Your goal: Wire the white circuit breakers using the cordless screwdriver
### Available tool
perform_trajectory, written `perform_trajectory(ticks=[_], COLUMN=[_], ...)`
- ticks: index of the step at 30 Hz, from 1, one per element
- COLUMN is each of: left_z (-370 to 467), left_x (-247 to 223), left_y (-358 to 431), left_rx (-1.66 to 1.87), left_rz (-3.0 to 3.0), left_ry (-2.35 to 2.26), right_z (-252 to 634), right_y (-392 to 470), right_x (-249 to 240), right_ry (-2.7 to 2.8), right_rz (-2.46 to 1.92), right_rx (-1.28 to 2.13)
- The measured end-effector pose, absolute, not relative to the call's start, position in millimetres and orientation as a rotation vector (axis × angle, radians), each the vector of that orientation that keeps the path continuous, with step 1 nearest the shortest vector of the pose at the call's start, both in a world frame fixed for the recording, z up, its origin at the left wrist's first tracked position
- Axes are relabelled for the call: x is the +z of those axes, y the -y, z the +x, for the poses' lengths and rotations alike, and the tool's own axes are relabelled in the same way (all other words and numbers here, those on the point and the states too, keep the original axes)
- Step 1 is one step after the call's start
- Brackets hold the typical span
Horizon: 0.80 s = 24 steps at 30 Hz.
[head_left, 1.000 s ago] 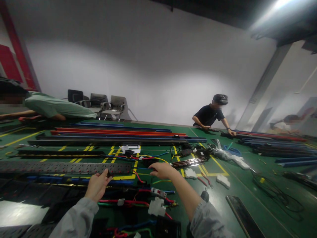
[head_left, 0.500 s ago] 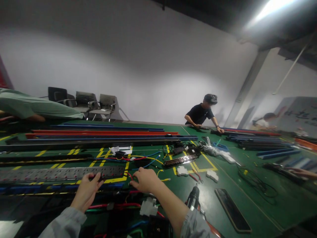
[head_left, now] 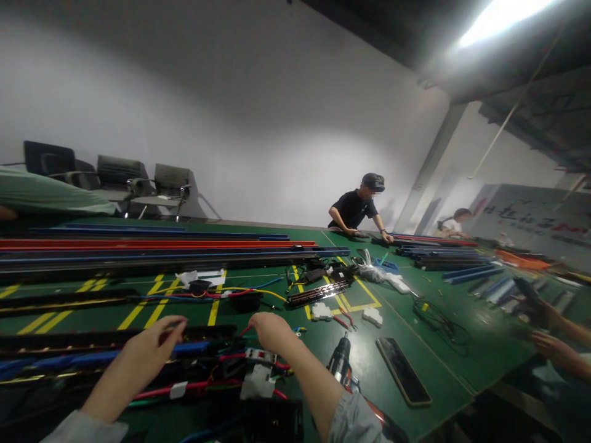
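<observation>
A long dark socket strip (head_left: 92,344) lies across the left of the bench, its open side with metal contacts turned toward me. My left hand (head_left: 145,354) is at its near right part, fingers curled over the edge; the fingertips are partly hidden. Beyond the strip's right end, my right hand (head_left: 272,335) pinches a red wire (head_left: 244,331) that runs from that end. Just below lie a blue strip (head_left: 83,359), thick red cables (head_left: 198,387) and a white plastic connector (head_left: 257,383).
A cordless drill (head_left: 340,360) and a phone (head_left: 404,372) lie right of my forearm. White connectors (head_left: 322,311), a bagged item (head_left: 369,267) and long coloured rails (head_left: 157,246) cover the green table (head_left: 443,381). A co-worker (head_left: 355,209) works across; another person's hands (head_left: 554,341) are at the right.
The socket strip has turned over, from its grey socket face to its open side. My view has swung right. Both hands stay near the strip's right end.
</observation>
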<state>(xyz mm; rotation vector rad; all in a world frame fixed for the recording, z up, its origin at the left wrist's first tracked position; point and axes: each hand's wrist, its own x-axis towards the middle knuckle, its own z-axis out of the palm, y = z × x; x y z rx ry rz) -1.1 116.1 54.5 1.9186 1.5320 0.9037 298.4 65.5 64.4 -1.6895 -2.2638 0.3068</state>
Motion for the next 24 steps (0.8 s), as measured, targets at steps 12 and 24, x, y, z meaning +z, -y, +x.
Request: perform_trajectory(ticks=[12, 24], left_z=[121.7, 135.9], left_x=[49.2, 46.1], left_y=[-117.0, -109.4], left_rx=[0.256, 0.351], left_rz=[2.618, 2.476], left_ry=[-1.040, -1.244], right_z=[314.5, 331.5], right_y=[-60.8, -67.1], right_x=[58.5, 52.6], right_ry=[2.038, 1.954], right_rz=[-1.565, -1.730], right_rx=[0.683, 0.731])
